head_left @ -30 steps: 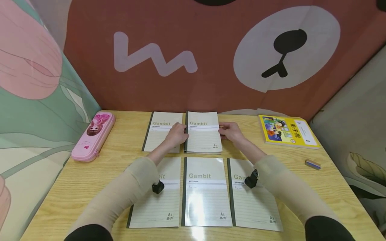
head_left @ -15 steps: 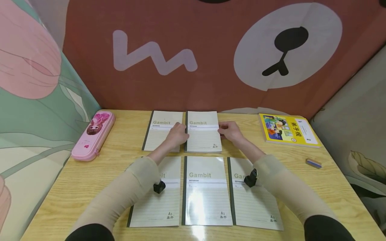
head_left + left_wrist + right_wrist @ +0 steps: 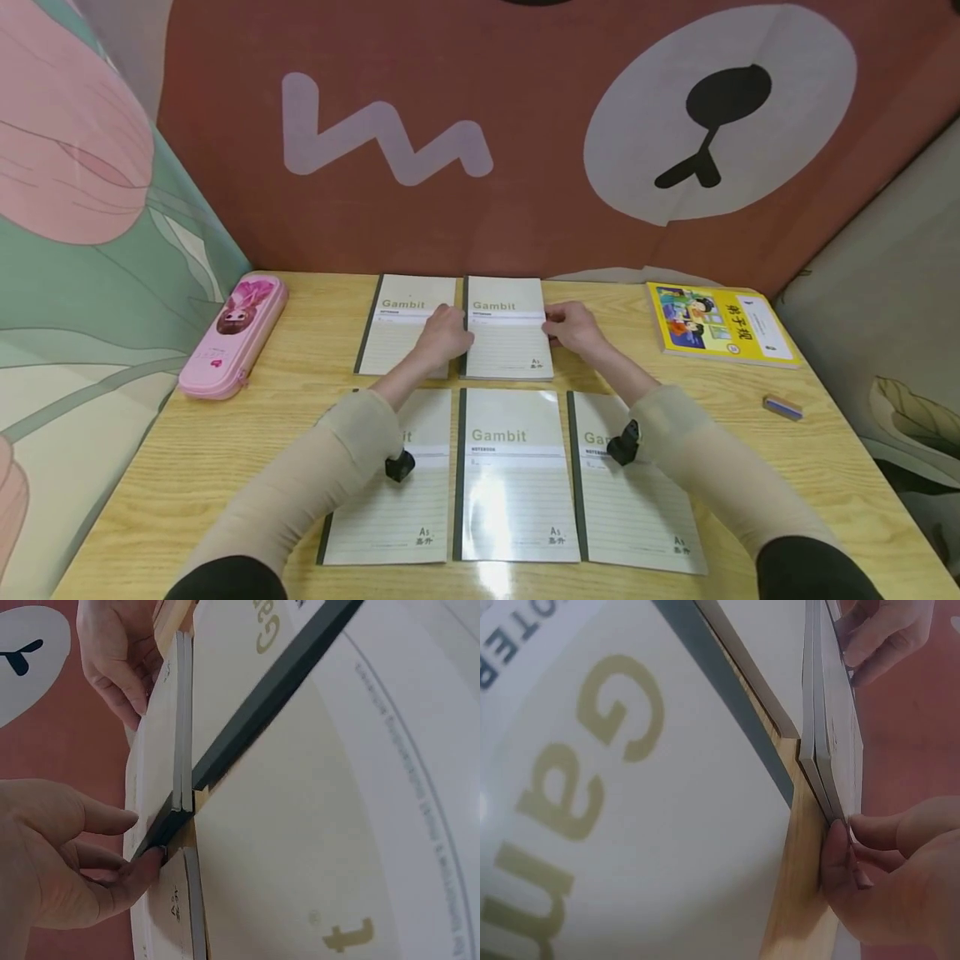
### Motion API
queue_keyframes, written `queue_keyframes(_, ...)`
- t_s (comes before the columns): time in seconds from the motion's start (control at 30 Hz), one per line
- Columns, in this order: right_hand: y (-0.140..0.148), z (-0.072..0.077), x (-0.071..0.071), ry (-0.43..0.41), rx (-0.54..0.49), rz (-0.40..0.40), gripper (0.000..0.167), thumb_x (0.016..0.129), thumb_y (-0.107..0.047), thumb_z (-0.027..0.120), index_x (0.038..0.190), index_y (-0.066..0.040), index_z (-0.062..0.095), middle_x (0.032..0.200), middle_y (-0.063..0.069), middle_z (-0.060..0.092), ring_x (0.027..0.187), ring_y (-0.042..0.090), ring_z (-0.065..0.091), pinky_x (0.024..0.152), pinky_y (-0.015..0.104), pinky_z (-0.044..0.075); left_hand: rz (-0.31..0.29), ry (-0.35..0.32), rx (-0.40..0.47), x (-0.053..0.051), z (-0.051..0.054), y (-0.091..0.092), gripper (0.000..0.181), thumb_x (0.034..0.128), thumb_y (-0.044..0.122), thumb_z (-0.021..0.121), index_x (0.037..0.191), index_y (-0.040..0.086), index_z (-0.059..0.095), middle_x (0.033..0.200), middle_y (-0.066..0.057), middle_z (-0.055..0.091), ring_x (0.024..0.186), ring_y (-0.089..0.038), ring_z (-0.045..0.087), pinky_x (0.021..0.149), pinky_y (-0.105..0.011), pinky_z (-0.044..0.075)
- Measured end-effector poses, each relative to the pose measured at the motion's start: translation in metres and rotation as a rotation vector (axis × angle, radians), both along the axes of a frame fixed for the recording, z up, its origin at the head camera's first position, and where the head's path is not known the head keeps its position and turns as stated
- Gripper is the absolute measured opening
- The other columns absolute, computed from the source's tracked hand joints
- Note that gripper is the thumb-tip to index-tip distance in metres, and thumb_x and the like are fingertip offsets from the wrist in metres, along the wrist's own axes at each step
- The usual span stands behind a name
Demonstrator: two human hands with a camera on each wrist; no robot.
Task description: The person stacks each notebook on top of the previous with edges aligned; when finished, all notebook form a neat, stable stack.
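At the back middle of the table, two stacked Gambit notebooks [image 3: 506, 346] lie between the hands. My left hand [image 3: 444, 335] grips their dark spine edge, thumb low and fingers bent. From the other side my right hand [image 3: 576, 327] pinches the right edge. The right wrist view shows two layers in the stack [image 3: 841, 742], with the right thumb and fingers [image 3: 859, 855] at its edge. In the left wrist view the left hand [image 3: 67, 859] is at the spine corner. Another notebook [image 3: 396, 342] lies left of the stack, partly behind the left hand.
Three notebooks lie in a front row, the middle one [image 3: 517, 500] glossy with glare; the forearms partly cover the outer two. A pink pencil case [image 3: 234, 337] is at the left, a yellow book [image 3: 720, 325] at the back right, and an eraser [image 3: 782, 407] nearer the right edge.
The head view has shifted slightly. Both hands stay at the edges of the stack, and no notebook has clearly moved.
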State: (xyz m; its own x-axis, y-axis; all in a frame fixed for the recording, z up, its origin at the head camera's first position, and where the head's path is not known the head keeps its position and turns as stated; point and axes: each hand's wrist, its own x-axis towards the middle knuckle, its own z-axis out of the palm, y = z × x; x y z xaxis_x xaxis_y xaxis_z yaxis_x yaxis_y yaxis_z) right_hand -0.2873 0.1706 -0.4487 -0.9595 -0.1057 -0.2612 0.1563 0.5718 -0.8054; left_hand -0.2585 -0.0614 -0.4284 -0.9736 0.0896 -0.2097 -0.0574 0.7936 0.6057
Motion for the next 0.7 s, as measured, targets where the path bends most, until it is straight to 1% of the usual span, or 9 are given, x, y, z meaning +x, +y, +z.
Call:
queue_keyframes(0.03, 0.000, 0.000, 0.000, -0.001, 0.004, 0.002, 0.046, 0.104, -0.003, 0.054, 0.149, 0.003, 0.049, 0.132, 0.028, 0.063, 0.108, 0.029, 0.068, 0.089, 0.036, 0.065, 0.012, -0.009, 0.011, 0.000, 0.001, 0.001, 0.016, 0.0959, 0.003, 0.058, 0.102, -0.007, 0.069, 0.103, -0.015, 0.059, 0.083, -0.024, 0.051, 0.060, -0.027, 0.041)
queue_keyframes(0.1, 0.001, -0.001, -0.001, -0.002, 0.009, 0.004, 0.046, 0.104, -0.004, 0.053, 0.149, 0.003, 0.049, 0.133, 0.028, 0.063, 0.108, 0.029, 0.069, 0.089, 0.037, 0.065, 0.029, -0.028, 0.031, 0.000, 0.005, 0.002, 0.016, 0.0979, 0.005, 0.056, 0.088, -0.002, 0.066, 0.087, -0.011, 0.057, 0.071, -0.021, 0.049, 0.053, -0.025, 0.037)
queue_keyframes(0.17, 0.001, -0.002, -0.002, -0.003, 0.010, 0.006, 0.046, 0.105, -0.005, 0.053, 0.149, 0.003, 0.050, 0.135, 0.027, 0.063, 0.107, 0.029, 0.069, 0.090, 0.037, 0.065, 0.047, -0.047, 0.056, 0.000, 0.008, 0.003, 0.026, 0.0995, 0.006, 0.054, 0.075, 0.002, 0.059, 0.074, -0.008, 0.051, 0.060, -0.018, 0.044, 0.047, -0.024, 0.033)
queue_keyframes(0.23, 0.002, -0.003, -0.002, -0.006, 0.005, 0.005, 0.045, 0.105, -0.005, 0.052, 0.149, 0.003, 0.050, 0.137, 0.027, 0.063, 0.108, 0.029, 0.069, 0.091, 0.037, 0.064, 0.061, -0.064, 0.070, 0.000, 0.010, 0.004, 0.032, 0.1006, 0.007, 0.053, 0.069, 0.006, 0.054, 0.067, -0.006, 0.047, 0.053, -0.016, 0.041, 0.044, -0.023, 0.030)
queue_keyframes(0.3, 0.003, -0.004, -0.003, -0.009, 0.000, 0.006, 0.045, 0.105, -0.006, 0.052, 0.149, 0.003, 0.050, 0.139, 0.027, 0.063, 0.110, 0.029, 0.069, 0.092, 0.038, 0.064, 0.070, -0.074, 0.070, 0.000, 0.012, 0.005, 0.034, 0.1014, 0.008, 0.053, 0.067, 0.008, 0.052, 0.065, -0.005, 0.045, 0.052, -0.015, 0.040, 0.043, -0.023, 0.029)
queue_keyframes(0.47, 0.002, -0.004, -0.003, -0.007, -0.007, 0.008, 0.045, 0.105, -0.006, 0.051, 0.149, 0.004, 0.050, 0.140, 0.027, 0.062, 0.110, 0.030, 0.069, 0.092, 0.037, 0.064, 0.072, -0.070, 0.070, 0.000, 0.014, 0.005, 0.031, 0.1024, 0.009, 0.052, 0.072, 0.006, 0.057, 0.068, -0.005, 0.047, 0.054, -0.015, 0.041, 0.044, -0.023, 0.030)
queue_keyframes(0.57, 0.001, -0.003, -0.002, -0.007, -0.009, 0.008, 0.045, 0.106, -0.006, 0.051, 0.149, 0.004, 0.049, 0.141, 0.026, 0.062, 0.110, 0.030, 0.069, 0.092, 0.037, 0.064, 0.059, -0.054, 0.055, 0.000, 0.014, 0.005, 0.031, 0.1020, 0.008, 0.052, 0.071, 0.007, 0.054, 0.068, -0.005, 0.047, 0.053, -0.014, 0.041, 0.043, -0.022, 0.030)
queue_keyframes(0.7, 0.001, -0.002, -0.002, -0.018, -0.011, 0.004, 0.046, 0.106, -0.006, 0.050, 0.151, 0.003, 0.048, 0.142, 0.025, 0.061, 0.111, 0.029, 0.068, 0.094, 0.039, 0.063, 0.056, -0.046, 0.048, 0.001, 0.014, 0.005, 0.033, 0.1017, 0.008, 0.051, 0.068, 0.008, 0.050, 0.066, -0.004, 0.047, 0.053, -0.014, 0.041, 0.043, -0.022, 0.030)
